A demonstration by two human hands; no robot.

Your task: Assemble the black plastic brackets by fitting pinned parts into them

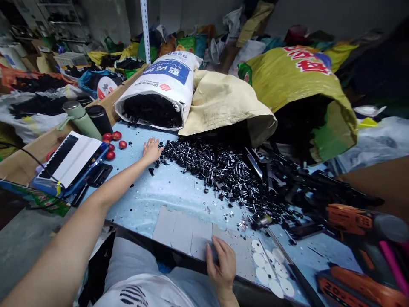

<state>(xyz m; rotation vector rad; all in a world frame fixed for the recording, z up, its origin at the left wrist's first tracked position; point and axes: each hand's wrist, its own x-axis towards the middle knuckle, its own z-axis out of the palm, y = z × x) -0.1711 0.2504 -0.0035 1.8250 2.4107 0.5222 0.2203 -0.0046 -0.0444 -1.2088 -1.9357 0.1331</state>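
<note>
Where your left hand (151,150) lies, fingers extended, the pile of black pinned parts (220,172) begins, its long axis running rightward and nearer, beyond your right hand (223,264); whether those curled fingers pinch anything by the grey strip (182,232), I can't tell.

The single view looks from the wearer's head, forward and down over the table (150,192). It sits close: the lap (129,256) fills part of the lower edge, the right hand (222,260) lies nearer than the left (152,150), and the bags (223,100) stand beyond (the wall (303,21) farthest, up top).
</note>
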